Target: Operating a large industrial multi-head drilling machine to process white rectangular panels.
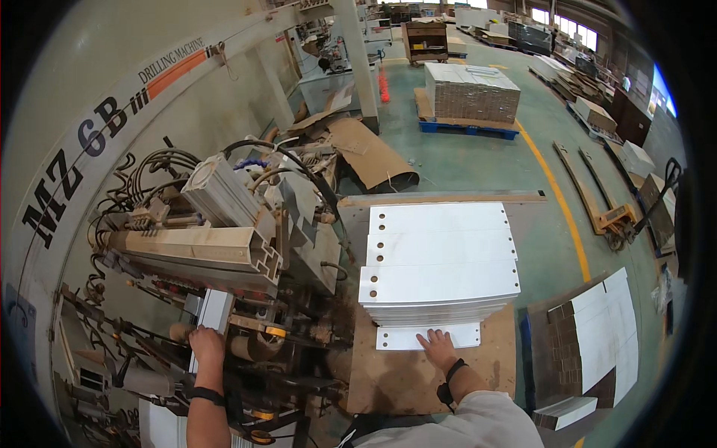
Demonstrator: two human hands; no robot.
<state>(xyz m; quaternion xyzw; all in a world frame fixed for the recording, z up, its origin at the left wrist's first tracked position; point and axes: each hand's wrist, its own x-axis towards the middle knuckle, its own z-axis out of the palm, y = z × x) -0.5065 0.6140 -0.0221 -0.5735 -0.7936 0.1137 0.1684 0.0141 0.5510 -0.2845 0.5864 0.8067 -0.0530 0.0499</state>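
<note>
At the drilling machine (pixel 202 250), my left hand (pixel 208 346) is closed on the near part of a narrow white panel (pixel 215 310) that lies among the machine's bars. A round brownish knob or roller sits just left of those fingers. My right hand (pixel 438 346) rests with spread fingers on a white drilled panel (pixel 399 338), which lies low at the near side of a stack of white panels (pixel 441 280). Round holes show along the short ends of the stacked panels. The stack stands on a brown board surface (pixel 388 381).
Hoses and a metal beam (pixel 187 246) crowd the left. More white panels (pixel 609 321) are piled at the right. Farther off are a wrapped load (pixel 474 93) on a blue pallet, a yellow pallet jack (pixel 616 218) and a bent cardboard sheet (pixel 366 153) on the floor.
</note>
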